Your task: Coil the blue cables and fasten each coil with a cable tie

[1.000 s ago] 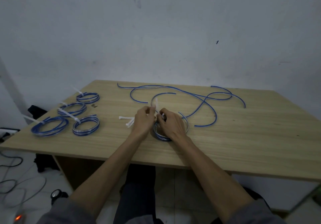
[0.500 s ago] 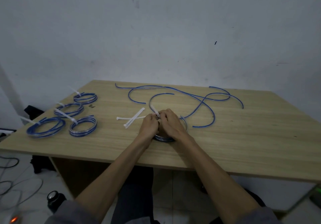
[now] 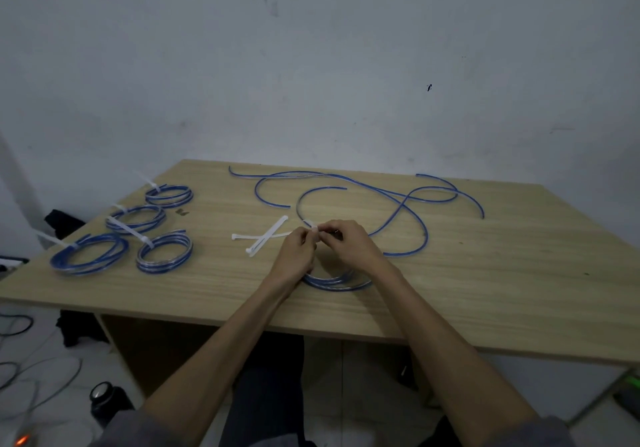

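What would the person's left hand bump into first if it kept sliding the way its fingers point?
Almost at once, the right hand: the left hand points up and rightward, and both already pinch the same cable tie over the coil. Depth is hard to judge.

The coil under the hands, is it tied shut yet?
Cannot tell. Both hands, left and right, pinch a white tie at the coil, hiding it.

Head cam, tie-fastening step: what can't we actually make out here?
- Head view: whether the cable tie is locked; the left hand and right hand cover it.
- Far half of the coil lies hidden under both hands.
- Small dark item near the finished coils: too small to identify.
- Floor objects at the bottom left: dim and partly cut off by the frame edge.
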Demonstrator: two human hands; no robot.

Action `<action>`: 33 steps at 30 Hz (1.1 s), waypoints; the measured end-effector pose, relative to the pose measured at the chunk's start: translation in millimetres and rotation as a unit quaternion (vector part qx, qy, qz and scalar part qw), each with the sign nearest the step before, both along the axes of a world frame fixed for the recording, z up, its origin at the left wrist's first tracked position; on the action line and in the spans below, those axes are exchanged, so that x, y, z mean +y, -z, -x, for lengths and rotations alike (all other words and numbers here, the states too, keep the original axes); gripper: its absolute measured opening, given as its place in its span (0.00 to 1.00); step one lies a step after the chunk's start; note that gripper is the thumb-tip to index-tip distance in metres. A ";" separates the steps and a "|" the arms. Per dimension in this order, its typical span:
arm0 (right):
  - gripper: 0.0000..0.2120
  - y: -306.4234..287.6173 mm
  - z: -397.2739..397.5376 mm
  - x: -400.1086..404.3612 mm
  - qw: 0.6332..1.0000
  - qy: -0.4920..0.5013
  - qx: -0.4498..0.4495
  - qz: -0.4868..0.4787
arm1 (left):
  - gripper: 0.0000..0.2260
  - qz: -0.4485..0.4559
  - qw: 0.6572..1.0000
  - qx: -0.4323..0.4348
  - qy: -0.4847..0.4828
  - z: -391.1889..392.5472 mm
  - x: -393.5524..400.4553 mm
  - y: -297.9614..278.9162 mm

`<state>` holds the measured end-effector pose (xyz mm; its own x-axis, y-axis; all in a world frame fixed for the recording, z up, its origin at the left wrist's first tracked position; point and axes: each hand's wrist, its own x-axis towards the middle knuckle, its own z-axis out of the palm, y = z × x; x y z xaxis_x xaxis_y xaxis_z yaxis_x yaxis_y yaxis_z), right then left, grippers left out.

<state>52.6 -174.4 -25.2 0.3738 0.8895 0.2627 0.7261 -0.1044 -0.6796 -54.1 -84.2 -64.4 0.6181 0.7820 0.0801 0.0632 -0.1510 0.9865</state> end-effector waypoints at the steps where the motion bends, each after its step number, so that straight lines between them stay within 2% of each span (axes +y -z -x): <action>1: 0.13 -0.5 -0.5 -1.1 1.000 0.010 0.000 -0.001 | 0.12 -0.014 1.000 -0.002 -0.002 0.1 0.2 2.0; 3: 0.14 -2.8 -5.7 -6.0 0.997 0.074 -0.023 -0.022 | 0.14 -0.032 0.999 0.000 -0.014 -1.5 1.1 4.7; 5: 0.12 -6.9 -16.7 -17.7 0.979 0.178 -0.091 -0.028 | 0.15 -0.046 0.998 0.014 -0.027 -3.2 1.4 4.6; 8: 0.14 -12.1 -32.9 -41.0 0.937 0.271 -0.196 0.099 | 0.15 -0.052 0.998 0.019 -0.030 -4.7 2.3 4.9; 10: 0.14 -14.1 -37.0 -54.2 0.915 0.267 -0.229 0.195 | 0.15 -0.043 0.999 0.012 -0.031 -6.6 3.4 5.1; 12: 0.15 -16.6 -36.1 -62.0 0.908 0.254 -0.230 0.241 | 0.15 -0.039 0.999 0.009 -0.037 -8.4 3.6 4.4; 21: 0.07 -22.2 -22.8 -61.3 0.910 0.209 -0.192 0.304 | 0.15 -0.022 0.998 0.005 -0.052 -8.7 2.8 2.3; 23: 0.04 -21.9 -22.2 -57.9 0.924 0.223 -0.183 0.252 | 0.15 -0.018 0.999 0.003 -0.047 -7.9 2.0 2.7; 26: 0.08 -18.5 -23.4 -49.5 0.957 0.235 -0.161 0.061 | 0.15 -0.018 0.999 -0.005 -0.041 -6.8 0.1 2.2; 29: 0.06 -22.1 -20.4 -38.7 0.978 0.184 -0.053 -0.079 | 0.14 0.008 0.999 -0.030 -0.029 -4.9 -3.1 -1.2; 31: 0.07 -23.6 -18.3 -32.0 0.986 0.124 0.010 -0.107 | 0.14 0.038 0.998 -0.053 -0.010 -2.8 -4.5 -4.3; 33: 0.08 -20.6 -16.7 -27.2 0.993 0.077 -0.011 -0.087 | 0.14 0.059 0.996 -0.070 0.011 -0.6 -5.0 -6.5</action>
<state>69.3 -201.6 -4.6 0.4950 0.7628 0.4161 0.7249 -0.0986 -0.6818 -53.6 -89.2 -58.0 0.6244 0.7775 0.0746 -0.0783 -0.0327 0.9964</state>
